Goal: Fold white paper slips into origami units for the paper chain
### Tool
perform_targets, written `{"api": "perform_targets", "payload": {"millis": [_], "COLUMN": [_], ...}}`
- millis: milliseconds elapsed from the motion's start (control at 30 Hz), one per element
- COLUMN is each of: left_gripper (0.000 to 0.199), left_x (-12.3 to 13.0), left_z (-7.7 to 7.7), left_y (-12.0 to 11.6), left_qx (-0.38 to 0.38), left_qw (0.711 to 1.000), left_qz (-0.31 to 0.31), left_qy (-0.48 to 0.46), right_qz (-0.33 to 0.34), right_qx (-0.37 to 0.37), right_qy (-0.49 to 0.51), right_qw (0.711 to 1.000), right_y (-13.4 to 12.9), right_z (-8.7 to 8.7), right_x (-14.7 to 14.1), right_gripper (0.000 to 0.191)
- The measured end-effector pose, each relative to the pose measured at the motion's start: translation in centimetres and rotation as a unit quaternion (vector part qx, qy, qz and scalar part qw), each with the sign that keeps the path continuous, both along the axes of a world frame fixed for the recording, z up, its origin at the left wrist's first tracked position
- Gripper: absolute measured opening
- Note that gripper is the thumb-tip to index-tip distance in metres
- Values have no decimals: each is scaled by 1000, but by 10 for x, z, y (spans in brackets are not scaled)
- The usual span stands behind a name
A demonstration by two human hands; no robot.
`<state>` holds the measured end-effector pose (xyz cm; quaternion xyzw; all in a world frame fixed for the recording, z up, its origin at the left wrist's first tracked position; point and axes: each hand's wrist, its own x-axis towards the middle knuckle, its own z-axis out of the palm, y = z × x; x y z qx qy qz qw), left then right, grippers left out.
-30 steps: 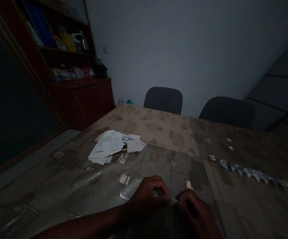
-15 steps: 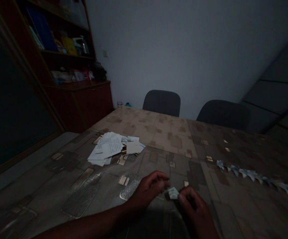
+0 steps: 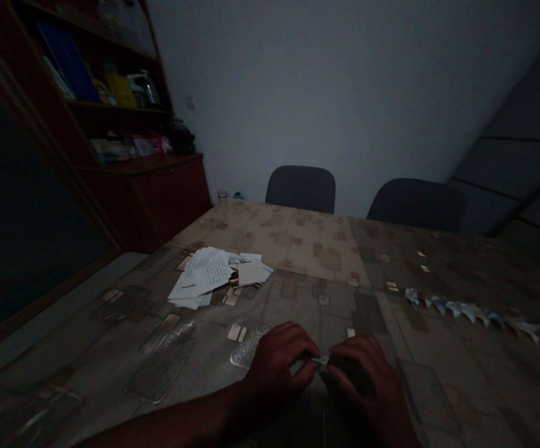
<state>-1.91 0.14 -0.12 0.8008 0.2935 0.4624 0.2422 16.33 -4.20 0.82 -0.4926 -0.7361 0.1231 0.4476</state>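
A small folded piece of paper [image 3: 320,360] is pinched between my two hands, close to the table's near side. My left hand [image 3: 282,358] grips its left end between thumb and fingers. From the other side, my right hand [image 3: 366,376] holds it with curled fingers, which hide most of the paper. To the right lies a row of folded paper pieces [image 3: 473,312] with pointed tips. A loose pile of paper sheets [image 3: 207,274], some with writing or print, rests farther off to the left.
A patterned cloth [image 3: 293,298] covers the table. Two grey chairs [image 3: 300,188] stand along its far side, by the wall. At the back left is a dark red cabinet [image 3: 174,199] with filled shelves. A glass [image 3: 222,195] shows beyond the far table corner.
My left hand has closed on the folded paper, which my right hand alone was holding. The hands have come together, and the paper is now seen nearly edge-on. The view has shifted slightly.
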Motion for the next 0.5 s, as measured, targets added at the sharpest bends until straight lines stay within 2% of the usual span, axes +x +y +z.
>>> {"api": "perform_targets", "payload": {"millis": [67, 133, 200, 300, 333, 367, 400, 500], "left_gripper": [11, 11, 9, 8, 8, 7, 5, 15], "left_x": [-1, -1, -1, -2, -4, -5, -6, -9], "left_z": [1, 2, 2, 2, 2, 2, 3, 6], "left_y": [-1, -2, -4, -4, -2, -1, 1, 6], "left_qx": [57, 71, 29, -87, -102, -98, -65, 37], "left_qw": [998, 996, 999, 996, 995, 995, 997, 993], "left_qz": [3, 3, 7, 5, -3, -13, -19, -39], "left_qy": [31, 45, 38, 19, 22, 32, 47, 101], "right_qz": [22, 38, 35, 29, 37, 47, 55, 57], "right_qx": [47, 61, 57, 38, 33, 30, 29, 36], "right_qy": [-39, -59, -57, -37, -39, -47, -56, -86], "right_qw": [998, 996, 996, 998, 998, 997, 996, 994], "right_y": [-1, -2, -2, -2, -1, 0, 0, 3], "right_z": [2, 2, 2, 1, 1, 1, 0, -2], "right_x": [-1, -2, -3, -1, 1, 3, 5, 9], "right_gripper": [7, 9, 11, 10, 10, 10, 10, 10]}}
